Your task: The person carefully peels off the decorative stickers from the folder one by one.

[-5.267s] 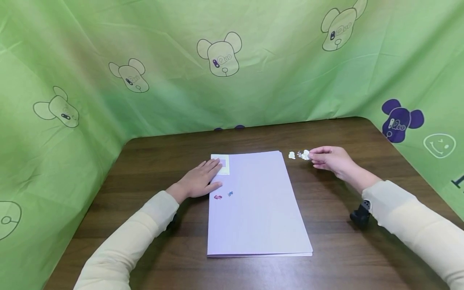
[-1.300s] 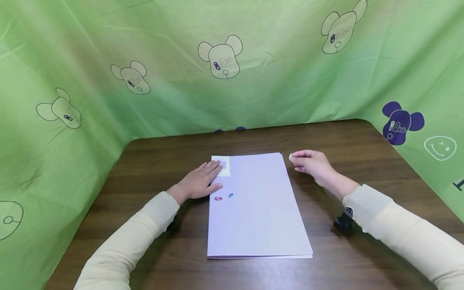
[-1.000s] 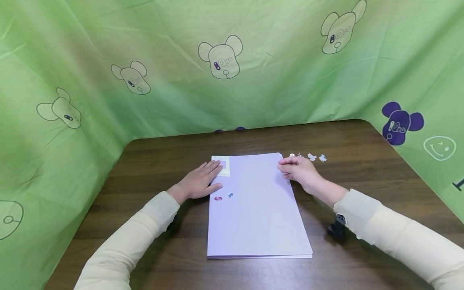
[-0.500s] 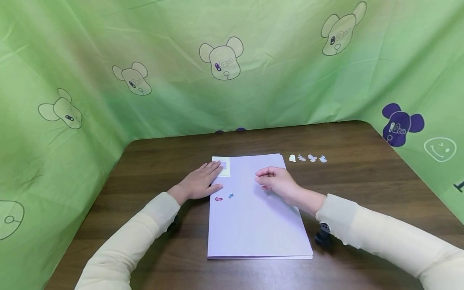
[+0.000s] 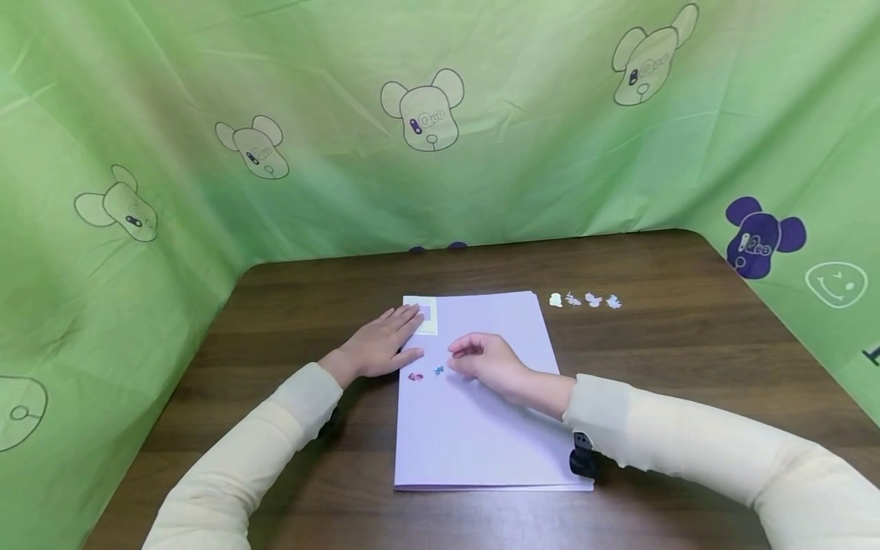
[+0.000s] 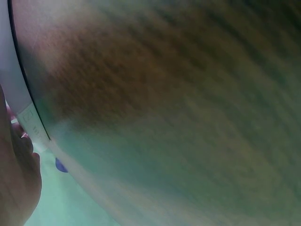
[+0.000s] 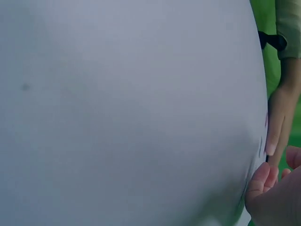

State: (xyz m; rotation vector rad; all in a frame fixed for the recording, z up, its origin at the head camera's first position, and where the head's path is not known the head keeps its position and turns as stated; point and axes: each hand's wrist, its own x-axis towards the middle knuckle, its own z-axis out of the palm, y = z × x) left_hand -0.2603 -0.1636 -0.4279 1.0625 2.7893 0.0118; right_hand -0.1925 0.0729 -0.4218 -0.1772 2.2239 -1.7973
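Note:
A lilac folder (image 5: 496,451) lies on the table in the head view, with a white label (image 5: 429,325) at its top left. My left hand (image 5: 374,345) rests flat on its left edge, fingers partly over the label. A red sticker (image 5: 415,376) and a blue sticker (image 5: 438,370) sit below that hand on the cover. Just right of the blue one, my right hand (image 5: 498,368) is over the folder, thumb and index finger pinched together on a small sticker that the fingertips mostly hide. In the right wrist view, curled fingers (image 7: 261,181) show beside the cover.
Several small pale cut-out stickers (image 5: 593,300) lie in a row on the brown wooden table (image 5: 660,336), right of the folder's top corner. A green printed cloth (image 5: 330,198) hangs behind and along the sides. Each wrist wears a black camera (image 5: 583,457).
My right hand has moved left and nearer from the sticker row, across the folder to beside the blue sticker. The sticker row has come into full view. My left hand has stayed put.

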